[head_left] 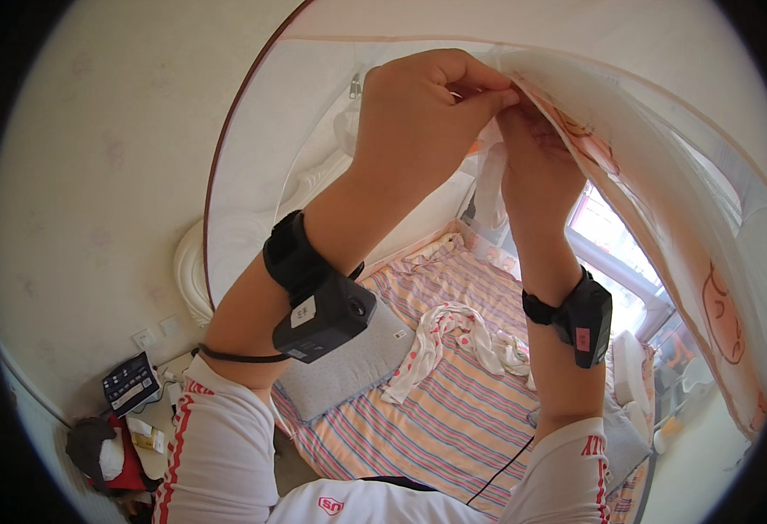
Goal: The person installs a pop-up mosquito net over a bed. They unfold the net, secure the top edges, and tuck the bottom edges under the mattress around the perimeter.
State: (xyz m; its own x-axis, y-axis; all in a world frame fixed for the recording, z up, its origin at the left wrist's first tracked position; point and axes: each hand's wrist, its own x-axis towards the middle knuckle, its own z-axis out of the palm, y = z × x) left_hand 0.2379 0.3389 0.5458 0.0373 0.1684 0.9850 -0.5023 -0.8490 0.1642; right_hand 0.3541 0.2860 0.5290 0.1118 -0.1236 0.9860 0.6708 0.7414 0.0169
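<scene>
The left hand (440,92) and right hand (541,148) grasp the net curtain (663,188) by its edge, likely surest for soft, light mesh.

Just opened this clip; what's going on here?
A person has both bare hands raised at a mosquito-net curtain. The left hand pinches its edge; the right hand is close beside it, fingers partly hidden. Below, a grey pillow and a rumpled, red-spotted white cloth lie on a striped bedsheet.
</scene>
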